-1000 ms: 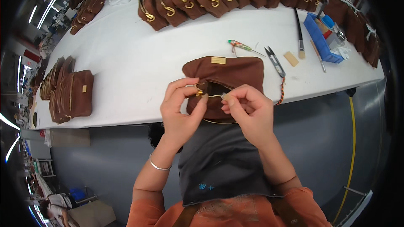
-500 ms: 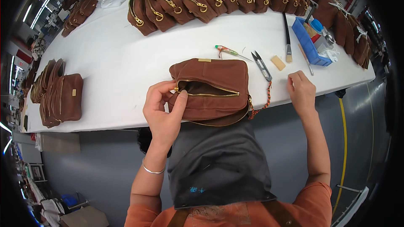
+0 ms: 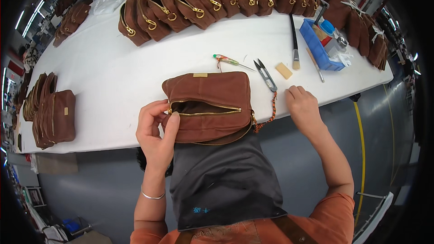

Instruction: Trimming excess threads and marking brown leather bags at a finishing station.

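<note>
A brown suede pouch (image 3: 209, 99) with gold zippers lies at the near edge of the white table (image 3: 108, 81), its top zipper open. My left hand (image 3: 156, 131) grips the pouch's left end at the zipper, thumb on the front. My right hand (image 3: 304, 105) rests flat on the table edge to the right of the pouch, fingers together and holding nothing. A small pair of black thread snips (image 3: 265, 74) lies just left of that hand, with an orange braided cord (image 3: 267, 116) hanging from the pouch's right end.
A row of several brown pouches (image 3: 199, 0) lines the far side. More pouches are stacked at the left (image 3: 52, 117). A brush (image 3: 294, 45), a tan block (image 3: 284, 70), a green-handled tool (image 3: 228, 60) and a blue tray (image 3: 318, 47) lie at the right. A dark apron (image 3: 221, 180) covers my lap.
My right hand has let go of the pouch and moved right onto the table edge. My left hand still holds the pouch, which now lies flat with its zipper open.
</note>
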The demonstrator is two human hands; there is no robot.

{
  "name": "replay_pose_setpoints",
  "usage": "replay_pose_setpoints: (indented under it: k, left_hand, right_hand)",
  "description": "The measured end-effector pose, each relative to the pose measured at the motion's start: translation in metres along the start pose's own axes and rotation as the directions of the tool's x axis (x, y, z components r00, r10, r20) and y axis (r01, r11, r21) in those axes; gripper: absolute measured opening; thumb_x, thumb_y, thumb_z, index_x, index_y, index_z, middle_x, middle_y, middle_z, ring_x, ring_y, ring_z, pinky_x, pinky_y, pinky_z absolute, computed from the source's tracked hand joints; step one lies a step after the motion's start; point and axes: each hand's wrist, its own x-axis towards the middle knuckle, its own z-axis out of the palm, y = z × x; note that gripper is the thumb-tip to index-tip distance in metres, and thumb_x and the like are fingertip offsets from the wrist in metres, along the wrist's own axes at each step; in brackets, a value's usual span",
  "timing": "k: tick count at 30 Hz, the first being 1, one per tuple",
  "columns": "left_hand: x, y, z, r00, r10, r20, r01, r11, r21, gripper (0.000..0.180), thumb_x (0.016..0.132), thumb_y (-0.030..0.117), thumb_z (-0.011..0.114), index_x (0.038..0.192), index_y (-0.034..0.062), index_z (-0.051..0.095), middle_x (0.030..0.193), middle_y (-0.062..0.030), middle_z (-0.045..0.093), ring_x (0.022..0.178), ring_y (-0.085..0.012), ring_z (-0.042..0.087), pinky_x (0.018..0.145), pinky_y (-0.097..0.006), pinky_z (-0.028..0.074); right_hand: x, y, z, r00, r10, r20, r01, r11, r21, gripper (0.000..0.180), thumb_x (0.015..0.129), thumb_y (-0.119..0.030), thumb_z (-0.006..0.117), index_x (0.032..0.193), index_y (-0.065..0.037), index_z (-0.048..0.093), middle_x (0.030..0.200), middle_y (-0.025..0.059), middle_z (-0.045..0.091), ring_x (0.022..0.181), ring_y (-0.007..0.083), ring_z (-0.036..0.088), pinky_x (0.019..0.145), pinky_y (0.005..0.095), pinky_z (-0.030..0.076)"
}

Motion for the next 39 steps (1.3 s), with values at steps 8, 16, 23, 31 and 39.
replay_pose_setpoints:
  k: [8,16,23,31,39]
  left_hand:
    - [-0.018,-0.016,-0.022,0.988,0.030,0.153,-0.007,0.989,-0.149,0.044,0.081,0.012,0.066,0.121,-0.0019,0.057,0.123,-0.0114,0.052,0.108,-0.0178,0.052,0.092,-0.032,0.042]
    - [-0.029,-0.011,-0.029,0.964,0.041,0.262,-0.022,0.997,-0.075,0.065,0.074,-0.002,0.062,0.136,-0.0018,0.045,0.130,-0.0126,0.049,0.118,-0.0212,0.052,0.098,-0.034,0.043]
    - [-0.022,-0.016,-0.019,0.991,0.104,0.083,-0.110,0.991,0.077,0.047,0.081,0.001,0.067,0.126,-0.0005,0.056,0.117,-0.0119,0.060,0.105,-0.0200,0.060,0.085,-0.031,0.049]
    - [-0.004,-0.005,-0.005,0.985,0.161,-0.065,-0.155,0.984,0.083,0.037,0.079,0.000,0.068,0.115,0.0011,0.063,0.095,-0.0081,0.064,0.085,-0.0159,0.061,0.075,-0.028,0.049]
    - [0.006,-0.005,-0.010,0.951,0.196,-0.240,-0.128,0.953,0.274,0.024,0.074,-0.004,0.071,0.095,0.0009,0.061,0.087,-0.0071,0.061,0.071,-0.0163,0.061,0.062,-0.027,0.050]
  right_hand:
    - [-0.005,-0.007,-0.007,0.983,-0.183,0.025,0.185,0.975,-0.125,0.032,0.066,0.002,0.060,0.096,0.010,0.061,0.100,0.0146,0.057,0.093,0.0278,0.058,0.077,0.0354,0.052]
    - [-0.004,0.057,-0.003,0.942,0.251,0.221,-0.330,0.586,0.740,0.030,0.079,0.008,0.045,0.098,0.005,0.069,0.106,0.0148,0.068,0.097,0.0245,0.065,0.087,0.0293,0.049]
    - [0.010,-0.008,-0.039,0.920,0.391,0.014,-0.294,0.669,0.683,0.029,0.083,0.002,0.056,0.111,0.004,0.064,0.108,0.0163,0.066,0.102,0.0257,0.063,0.092,0.0308,0.047]
    - [0.035,-0.148,-0.052,0.905,-0.029,-0.425,0.254,0.838,0.483,0.059,0.071,-0.011,0.078,0.126,-0.005,0.057,0.126,0.0126,0.056,0.115,0.0300,0.055,0.099,0.0460,0.042]
    - [0.057,-0.156,-0.053,0.797,-0.046,-0.602,0.426,0.749,0.508,0.037,0.064,0.004,0.072,0.101,-0.002,0.068,0.087,0.0093,0.066,0.079,0.0268,0.064,0.071,0.0377,0.049]
